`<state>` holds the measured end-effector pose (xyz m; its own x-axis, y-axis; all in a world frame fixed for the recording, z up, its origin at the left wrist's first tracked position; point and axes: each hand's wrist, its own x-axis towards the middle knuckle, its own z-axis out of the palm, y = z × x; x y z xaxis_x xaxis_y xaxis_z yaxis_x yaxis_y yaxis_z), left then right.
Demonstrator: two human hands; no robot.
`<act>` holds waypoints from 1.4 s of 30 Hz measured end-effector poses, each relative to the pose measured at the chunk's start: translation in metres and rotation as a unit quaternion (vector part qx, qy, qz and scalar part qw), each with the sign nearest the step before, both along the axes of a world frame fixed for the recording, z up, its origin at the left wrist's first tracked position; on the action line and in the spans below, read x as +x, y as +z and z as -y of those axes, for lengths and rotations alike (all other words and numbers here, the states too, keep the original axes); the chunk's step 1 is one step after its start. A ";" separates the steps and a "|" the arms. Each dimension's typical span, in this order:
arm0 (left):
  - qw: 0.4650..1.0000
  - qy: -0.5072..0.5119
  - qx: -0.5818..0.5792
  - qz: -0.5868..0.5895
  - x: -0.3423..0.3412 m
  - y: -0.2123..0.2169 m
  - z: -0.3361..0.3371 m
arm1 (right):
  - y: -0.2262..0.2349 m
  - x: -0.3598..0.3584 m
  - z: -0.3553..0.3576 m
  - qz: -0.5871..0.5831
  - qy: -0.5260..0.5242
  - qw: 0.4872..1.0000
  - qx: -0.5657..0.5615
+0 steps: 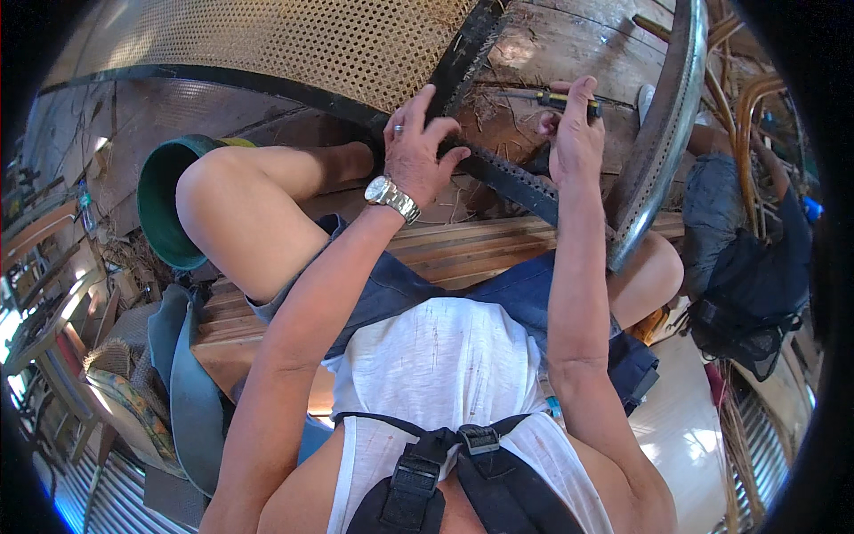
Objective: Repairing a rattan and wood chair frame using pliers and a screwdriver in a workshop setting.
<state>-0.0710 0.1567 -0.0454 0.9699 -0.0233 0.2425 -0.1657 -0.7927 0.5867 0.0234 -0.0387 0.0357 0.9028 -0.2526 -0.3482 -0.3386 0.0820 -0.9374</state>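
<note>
I sit on a wooden bench with a cane-woven chair seat panel point(294, 40) tilted in front of me. Its black frame rail point(498, 169), drilled with holes, runs diagonally between my hands. My left hand point(418, 147), with a silver wristwatch and a ring, presses its fingers down on that rail. My right hand point(574, 129) grips a slim tool with a yellow and black handle point(560, 101), its thin metal tip pointing left over loose cane fibres near the rail.
A dark green bucket point(165, 205) stands left of my raised knee. A curved metal-grey chair part point(663, 125) arcs down at right. Bent rattan pieces point(756, 107) and a dark bag point(747, 294) lie far right. Cloth and cushions point(133, 392) pile at lower left.
</note>
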 end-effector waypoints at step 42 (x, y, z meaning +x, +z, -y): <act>0.991 0.069 0.017 -0.115 0.024 0.021 -0.034 | 0.041 -0.034 -0.021 0.002 0.342 0.894 -0.290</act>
<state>-0.0466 0.1908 -0.0244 0.9940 0.1082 0.0155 0.0803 -0.8187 0.5685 -0.0110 -0.0175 0.0769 0.9160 0.2222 -0.3339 -0.1199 -0.6426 -0.7567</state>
